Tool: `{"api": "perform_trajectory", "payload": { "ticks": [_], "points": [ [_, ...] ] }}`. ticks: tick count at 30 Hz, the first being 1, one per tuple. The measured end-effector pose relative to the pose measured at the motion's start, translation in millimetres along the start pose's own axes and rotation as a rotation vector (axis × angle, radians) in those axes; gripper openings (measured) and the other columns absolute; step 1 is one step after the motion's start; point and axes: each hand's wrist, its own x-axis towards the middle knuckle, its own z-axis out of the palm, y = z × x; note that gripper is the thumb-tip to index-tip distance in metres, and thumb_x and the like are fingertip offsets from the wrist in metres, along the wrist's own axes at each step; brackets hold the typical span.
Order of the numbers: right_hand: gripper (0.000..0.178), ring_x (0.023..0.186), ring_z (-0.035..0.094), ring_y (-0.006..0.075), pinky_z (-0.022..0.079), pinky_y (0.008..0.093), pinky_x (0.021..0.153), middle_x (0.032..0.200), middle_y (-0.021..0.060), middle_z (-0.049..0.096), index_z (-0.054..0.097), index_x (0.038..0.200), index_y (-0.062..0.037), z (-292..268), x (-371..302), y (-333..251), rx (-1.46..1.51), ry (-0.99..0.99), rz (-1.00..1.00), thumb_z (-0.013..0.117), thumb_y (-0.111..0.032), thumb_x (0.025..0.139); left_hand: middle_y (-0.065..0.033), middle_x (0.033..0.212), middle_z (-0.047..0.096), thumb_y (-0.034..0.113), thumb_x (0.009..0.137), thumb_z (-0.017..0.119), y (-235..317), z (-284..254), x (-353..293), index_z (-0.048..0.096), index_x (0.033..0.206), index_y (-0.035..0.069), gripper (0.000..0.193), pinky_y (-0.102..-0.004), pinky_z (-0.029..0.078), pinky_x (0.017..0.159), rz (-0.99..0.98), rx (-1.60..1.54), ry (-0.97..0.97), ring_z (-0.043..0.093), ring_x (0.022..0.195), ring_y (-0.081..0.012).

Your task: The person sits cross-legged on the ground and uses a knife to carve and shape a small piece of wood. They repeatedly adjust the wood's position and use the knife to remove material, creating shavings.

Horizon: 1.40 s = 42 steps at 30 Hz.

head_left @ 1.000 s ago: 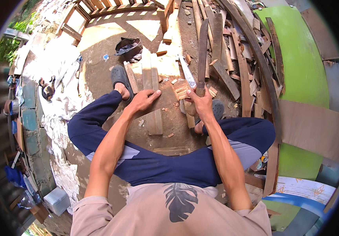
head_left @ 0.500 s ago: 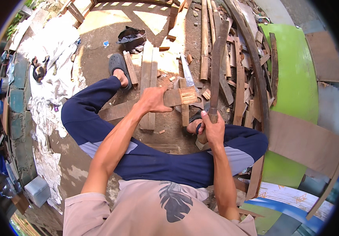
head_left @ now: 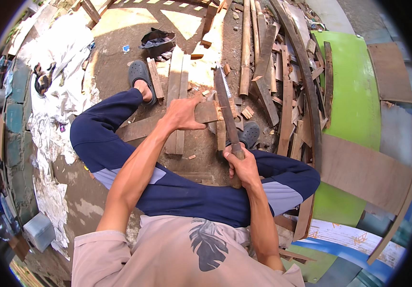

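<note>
My left hand [head_left: 184, 115] grips a long wooden board [head_left: 141, 128] near its far end, thumb and fingers on either edge. The board slants from beside my left leg across the two planks [head_left: 175, 79] on the ground. Its end shows pale, freshly cut wood. My right hand [head_left: 244, 167] is closed round the wooden handle of a machete [head_left: 225, 103]. The dark blade points away from me and lies across the board's pale end in this view; whether it touches cannot be told. A handsaw [head_left: 226, 85] shows partly behind the blade, its toothed edge visible.
Wood chips and a small offcut [head_left: 247, 112] lie near my right foot. Heaped lumber [head_left: 287, 95] runs along the right, beside a green panel [head_left: 352, 86]. A black bag [head_left: 158, 42] stands ahead. White sheeting [head_left: 65, 52] covers ground at left, with a cat-like dark shape [head_left: 43, 79] on it.
The machete has swung left from beside the board to over its pale end. My right hand has moved left and slightly nearer. My left hand's fingers have spread wider on the board.
</note>
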Motion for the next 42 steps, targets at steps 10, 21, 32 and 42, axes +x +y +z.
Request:
{"api": "perform_trajectory", "payload": {
  "ticks": [10, 21, 32, 42],
  "points": [
    [0.013, 0.043, 0.051, 0.0085, 0.042, 0.0258, 0.04, 0.062, 0.0, 0.055, 0.062, 0.098, -0.0041, 6, 11, 4, -0.126, 0.125, -0.152, 0.071, -0.014, 0.097, -0.0257, 0.091, 0.074, 0.048, 0.058, 0.085, -6, 3, -1, 0.068, 0.119, -0.005, 0.083, -0.0475, 0.057, 0.08, -0.016, -0.007, -0.023, 0.073, 0.087, -0.0421],
    [0.017, 0.049, 0.058, 0.0105, 0.045, 0.0276, 0.048, 0.066, 0.0044, 0.063, 0.063, 0.095, 0.0003, -1, 21, 36, -0.201, 0.157, -0.243, 0.072, -0.013, 0.094, -0.025, 0.092, 0.074, 0.047, 0.057, 0.085, 0, -7, -4, 0.069, 0.115, -0.004, 0.079, -0.0465, 0.058, 0.079, -0.017, 0.012, -0.031, 0.073, 0.087, -0.0409],
    [0.014, 0.048, 0.057, 0.0087, 0.044, 0.0262, 0.047, 0.065, 0.0005, 0.059, 0.06, 0.094, -0.003, 20, -2, 3, -0.074, 0.204, -0.223, 0.071, -0.01, 0.096, -0.024, 0.097, 0.075, 0.047, 0.057, 0.085, -4, -4, -10, 0.069, 0.119, -0.003, 0.081, -0.0448, 0.058, 0.082, -0.037, 0.042, -0.045, 0.073, 0.091, -0.0392],
    [0.01, 0.046, 0.053, 0.0082, 0.041, 0.0275, 0.045, 0.066, -0.0004, 0.06, 0.062, 0.1, -0.0031, 3, -18, -21, 0.058, 0.122, -0.203, 0.07, -0.008, 0.096, -0.0226, 0.084, 0.074, 0.051, 0.058, 0.085, -8, -10, -7, 0.069, 0.112, -0.002, 0.077, -0.0478, 0.058, 0.074, 0.051, 0.022, 0.089, 0.073, 0.08, -0.0408]
  ]
}}
